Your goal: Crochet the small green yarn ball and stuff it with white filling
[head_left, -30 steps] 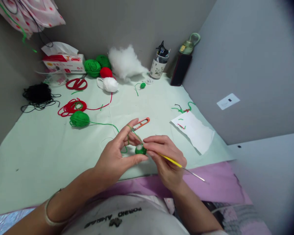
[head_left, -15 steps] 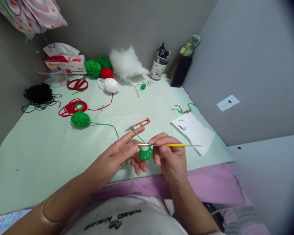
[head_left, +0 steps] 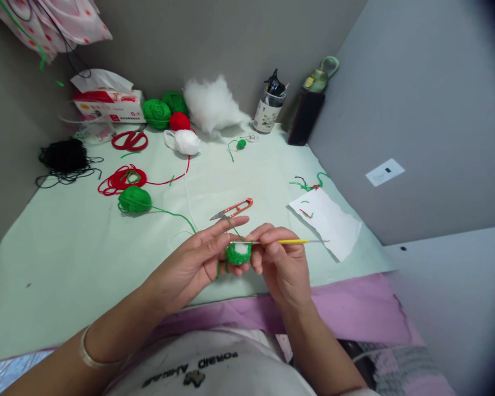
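Between my hands is a small green crocheted ball (head_left: 236, 256), with white stuffing showing at its open top. My left hand (head_left: 204, 253) grips the ball at its left side, its index finger stretched out with green yarn over it. More yarn loops round the lower fingers. In my right hand (head_left: 284, 258) is a crochet hook (head_left: 292, 241) with a yellow grip, held level; its metal tip lies across the top of the ball. A green yarn ball (head_left: 135, 199) on the table trails a strand toward my left hand.
Orange thread snips (head_left: 233, 209) lie just beyond my hands. To the right is torn white paper (head_left: 330, 225) with yarn scraps. Behind stand white stuffing (head_left: 214, 107), a pen jar (head_left: 268, 113), a phone (head_left: 306, 118), red scissors (head_left: 130, 141) and black yarn (head_left: 66, 157).
The crocheted ball has tilted, showing more of its stuffed opening, and shifted slightly left. My right hand and the hook have moved a little left too. My left lower fingers have curled in.
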A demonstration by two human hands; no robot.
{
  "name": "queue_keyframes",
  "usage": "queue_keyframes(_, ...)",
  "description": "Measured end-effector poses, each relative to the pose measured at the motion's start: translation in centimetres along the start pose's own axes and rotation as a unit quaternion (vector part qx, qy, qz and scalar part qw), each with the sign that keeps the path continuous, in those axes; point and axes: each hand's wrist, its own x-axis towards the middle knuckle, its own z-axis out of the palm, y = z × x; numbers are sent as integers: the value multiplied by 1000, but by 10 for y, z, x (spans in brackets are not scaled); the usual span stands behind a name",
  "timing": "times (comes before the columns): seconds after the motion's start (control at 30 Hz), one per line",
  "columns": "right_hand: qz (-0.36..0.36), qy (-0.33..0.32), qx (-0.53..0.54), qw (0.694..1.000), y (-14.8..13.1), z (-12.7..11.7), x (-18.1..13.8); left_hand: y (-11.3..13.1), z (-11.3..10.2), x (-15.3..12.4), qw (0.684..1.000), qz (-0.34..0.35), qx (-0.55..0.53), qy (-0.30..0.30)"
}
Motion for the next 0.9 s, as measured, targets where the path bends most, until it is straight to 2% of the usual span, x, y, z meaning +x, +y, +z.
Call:
queue_keyframes(0.2,39,12,48,998,5,4,0,1,2,-2,997,3,68,23)
queue_keyframes(0.37,54,53,-24,997,6,2,-4,1,4,-2,988,19,153,29)
queue_keyframes(0.5,41,43,-59,996,7,2,-6,0,7,-3,993,18,115,31)
queue_keyframes(0.67,29,34,-36,998,11,6,-6,-2,8,-2,998,20,49,30)
queue_keyframes(0.9,7,28,-31,999,13,7,-8,-2,7,0,999,27,28,17)
